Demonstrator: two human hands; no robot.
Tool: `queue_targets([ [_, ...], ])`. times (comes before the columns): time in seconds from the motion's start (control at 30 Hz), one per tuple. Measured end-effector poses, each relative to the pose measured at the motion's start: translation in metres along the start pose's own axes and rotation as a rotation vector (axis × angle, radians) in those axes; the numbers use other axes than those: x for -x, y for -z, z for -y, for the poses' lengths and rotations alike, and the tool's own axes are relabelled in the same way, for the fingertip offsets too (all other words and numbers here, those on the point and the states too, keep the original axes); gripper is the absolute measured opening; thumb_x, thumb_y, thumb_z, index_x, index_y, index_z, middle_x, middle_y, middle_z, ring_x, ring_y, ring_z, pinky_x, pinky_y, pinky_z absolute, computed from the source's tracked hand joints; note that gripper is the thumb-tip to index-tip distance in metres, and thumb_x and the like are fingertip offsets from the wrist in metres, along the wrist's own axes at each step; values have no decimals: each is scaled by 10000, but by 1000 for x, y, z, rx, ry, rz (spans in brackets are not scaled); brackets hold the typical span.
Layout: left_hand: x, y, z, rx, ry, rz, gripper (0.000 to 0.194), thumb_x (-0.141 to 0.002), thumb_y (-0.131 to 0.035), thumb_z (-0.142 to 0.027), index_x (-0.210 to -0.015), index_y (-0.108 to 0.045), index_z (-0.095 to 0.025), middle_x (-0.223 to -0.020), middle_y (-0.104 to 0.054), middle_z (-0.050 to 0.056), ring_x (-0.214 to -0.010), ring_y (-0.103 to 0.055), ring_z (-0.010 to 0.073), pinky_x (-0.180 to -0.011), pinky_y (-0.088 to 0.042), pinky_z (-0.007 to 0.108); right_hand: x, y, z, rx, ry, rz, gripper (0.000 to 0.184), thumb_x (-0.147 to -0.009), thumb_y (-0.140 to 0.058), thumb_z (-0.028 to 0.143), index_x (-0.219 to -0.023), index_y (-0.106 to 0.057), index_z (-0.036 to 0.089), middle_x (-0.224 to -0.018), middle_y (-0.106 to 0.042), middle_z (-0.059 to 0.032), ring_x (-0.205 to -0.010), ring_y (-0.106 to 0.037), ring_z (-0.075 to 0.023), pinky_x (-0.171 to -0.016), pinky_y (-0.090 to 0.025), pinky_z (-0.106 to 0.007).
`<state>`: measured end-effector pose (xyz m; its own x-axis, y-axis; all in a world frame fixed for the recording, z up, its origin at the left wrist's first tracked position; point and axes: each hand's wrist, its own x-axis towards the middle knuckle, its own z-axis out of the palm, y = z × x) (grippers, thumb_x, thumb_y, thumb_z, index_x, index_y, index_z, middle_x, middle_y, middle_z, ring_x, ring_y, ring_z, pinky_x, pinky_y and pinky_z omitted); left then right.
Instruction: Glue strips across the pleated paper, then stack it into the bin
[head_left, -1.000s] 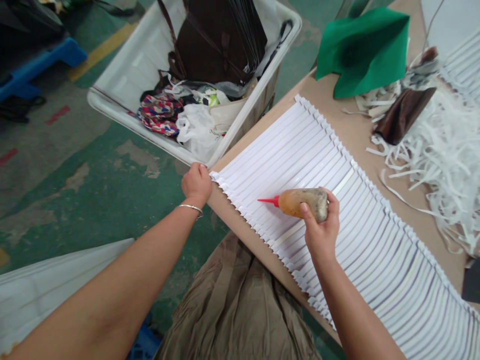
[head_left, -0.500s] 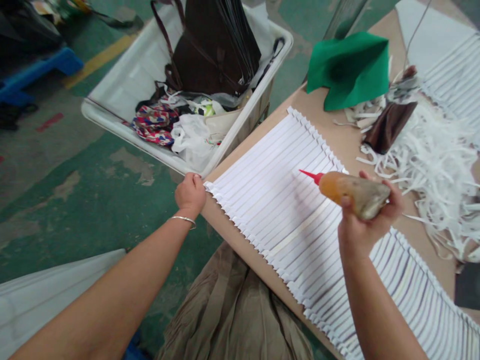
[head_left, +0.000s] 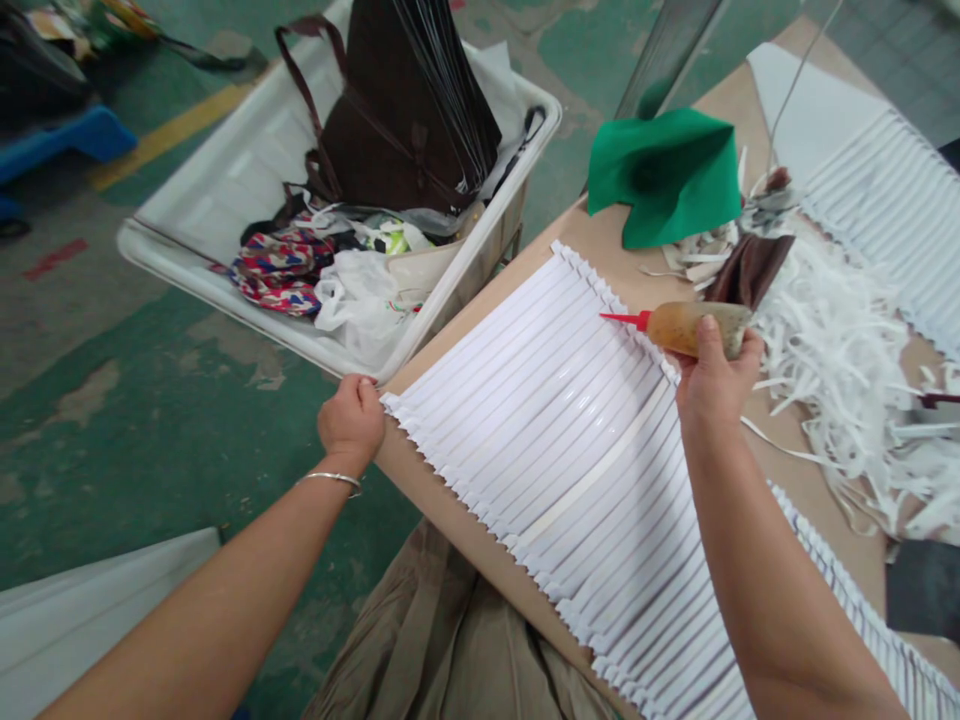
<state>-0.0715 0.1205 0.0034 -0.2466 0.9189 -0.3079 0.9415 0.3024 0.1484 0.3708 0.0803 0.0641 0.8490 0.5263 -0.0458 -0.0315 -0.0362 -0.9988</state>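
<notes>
My right hand (head_left: 716, 375) grips a glue bottle (head_left: 671, 325) with amber contents and a red nozzle, tilted nearly level. The nozzle tip is over a row of overlapping white strips (head_left: 495, 400), near their far edge. Glossy wet streaks show on the strips, and one cream strip lies across the row. My left hand (head_left: 352, 418) is closed at the table's near-left corner, against the bin rim and beside the end of the strips. Its fingers curl out of sight, so I cannot tell which edge they hold.
Left of the brown table (head_left: 427, 490) stands a white bin (head_left: 225, 180) holding a dark brown bag (head_left: 405, 130) and plastic bags. On the table are a green sheet (head_left: 667, 180), a pile of white offcuts (head_left: 832, 340) and another strip stack (head_left: 885, 220). A metal post (head_left: 667, 55) rises behind.
My right hand has moved the glue bottle toward the far edge of the strips, turning it more level. Wet streaks now show on them. The view has shifted; my left hand stays at the corner.
</notes>
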Motion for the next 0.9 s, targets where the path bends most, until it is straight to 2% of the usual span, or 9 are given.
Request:
queue_targets([
  [0.13, 0, 0, -1, 5, -3, 0, 383, -946, -340, -334, -1074, -675, -199, -978, -726, 128, -906, -664, 288, -762, -449, 341, 2, 0, 1, 29, 6, 5, 472, -716, -786, 378, -1066, -492, 260, -1123, -585, -43, -918, -653, -198, -678, -596, -330],
  [0.3, 1, 2, -2, 3, 7, -1, 383, -952, -340, -333, -1069, -677, -193, -976, -728, 130, -902, -665, 284, -758, -446, 338, 19, 2, 2, 50, 8, 49, 456, -730, -772, 382, -1074, -502, 254, -1076, -594, -23, -913, -645, -189, -711, -592, -350],
  [0.6, 2, -3, 3, 10, -6, -36, 370, -955, -349, -338, -1055, -681, -207, -956, -732, 116, -883, -668, 278, -719, -431, 326, 79, 1, 4, 82, -53, 95, 534, -686, -808, 428, -1093, -522, 233, -1015, -594, 4, -920, -619, -157, -831, -556, -383],
  [0.9, 3, -2, 4, 29, -5, -43, 348, -959, -367, -331, -1044, -677, -199, -953, -733, 116, -877, -667, 272, -723, -424, 327, 147, 6, 5, 265, -88, 169, 600, -721, -759, 505, -1202, -523, 235, -1032, -577, -17, -973, -582, -181, -883, -504, -373],
])
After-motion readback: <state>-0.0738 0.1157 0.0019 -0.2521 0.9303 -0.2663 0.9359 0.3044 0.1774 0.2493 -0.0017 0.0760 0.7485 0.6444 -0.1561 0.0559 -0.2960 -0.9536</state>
